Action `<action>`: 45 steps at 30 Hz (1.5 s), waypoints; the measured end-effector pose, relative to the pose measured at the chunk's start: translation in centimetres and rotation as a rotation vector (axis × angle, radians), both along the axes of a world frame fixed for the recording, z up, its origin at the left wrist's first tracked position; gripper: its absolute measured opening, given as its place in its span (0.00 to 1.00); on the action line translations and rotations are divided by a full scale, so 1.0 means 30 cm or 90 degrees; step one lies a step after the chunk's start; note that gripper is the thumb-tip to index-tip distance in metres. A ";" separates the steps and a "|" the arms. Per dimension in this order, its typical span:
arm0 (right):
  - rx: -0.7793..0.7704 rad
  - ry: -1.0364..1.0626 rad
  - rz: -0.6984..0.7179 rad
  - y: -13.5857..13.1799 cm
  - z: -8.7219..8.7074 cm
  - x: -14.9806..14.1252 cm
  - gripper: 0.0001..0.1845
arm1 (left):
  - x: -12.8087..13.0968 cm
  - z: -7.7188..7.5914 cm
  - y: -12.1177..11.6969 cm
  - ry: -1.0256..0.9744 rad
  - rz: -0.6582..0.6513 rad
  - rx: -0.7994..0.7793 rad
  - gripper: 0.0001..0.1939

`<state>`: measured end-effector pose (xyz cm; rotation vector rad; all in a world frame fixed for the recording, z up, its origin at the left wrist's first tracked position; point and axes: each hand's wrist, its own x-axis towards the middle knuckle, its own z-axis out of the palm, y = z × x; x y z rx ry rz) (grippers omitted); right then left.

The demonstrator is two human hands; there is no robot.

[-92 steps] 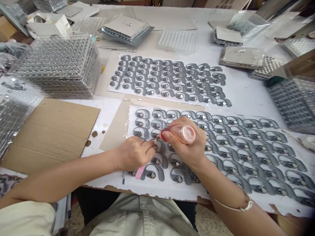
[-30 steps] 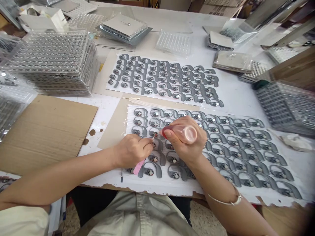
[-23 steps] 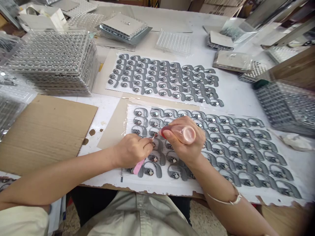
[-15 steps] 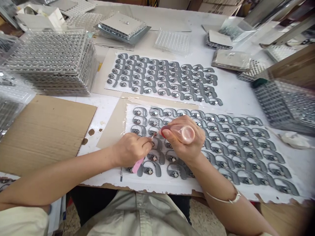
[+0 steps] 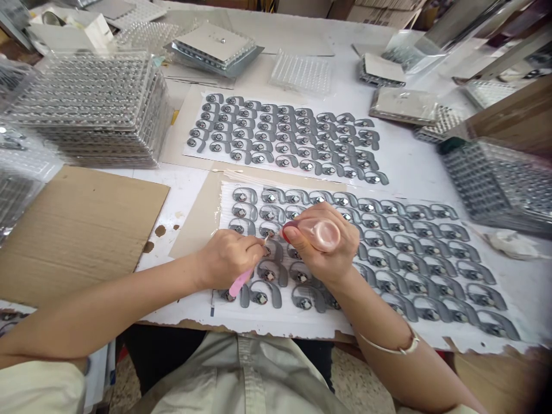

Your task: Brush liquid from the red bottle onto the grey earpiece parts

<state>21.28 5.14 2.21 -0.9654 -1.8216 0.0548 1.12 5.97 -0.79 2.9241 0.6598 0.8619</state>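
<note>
Vs prev. frame: pick handle sits slightly flatter. L hand (image 5: pixel 228 261) pinches pink-handled pick (image 5: pixel 240 282), tip at grey ear-hook part (image 5: pixel 272 250), mid-lower on white sheet (image 5: pixel 223 230). R hand (image 5: pixel 322 248) grips translucent pink squeeze bulb (image 5: pixel 321 234), red nozzle (image 5: pixel 286 232) near pick tip.

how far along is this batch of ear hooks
Done, perhaps: the far sheet of ear hooks, in full rows. In hand: the left hand works a pink-handled pick at a near hook, right hand holding a pink bulb. Left: probably the near rows rightward.
</note>
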 end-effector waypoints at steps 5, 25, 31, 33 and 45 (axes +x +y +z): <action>-0.011 0.011 0.013 -0.001 -0.004 0.000 0.10 | -0.002 0.002 0.008 -0.019 -0.003 -0.021 0.08; -0.028 0.019 0.016 -0.006 0.002 -0.003 0.09 | -0.010 0.027 0.039 -0.156 -0.043 -0.192 0.06; -0.019 0.021 0.024 -0.005 -0.003 0.002 0.09 | -0.012 0.030 0.043 -0.156 -0.035 -0.229 0.06; -0.026 0.025 0.028 -0.006 -0.006 0.002 0.09 | -0.013 0.023 0.047 -0.169 -0.037 -0.242 0.05; -0.048 0.027 0.029 -0.010 -0.011 -0.001 0.08 | -0.015 0.015 0.057 -0.213 -0.031 -0.307 0.03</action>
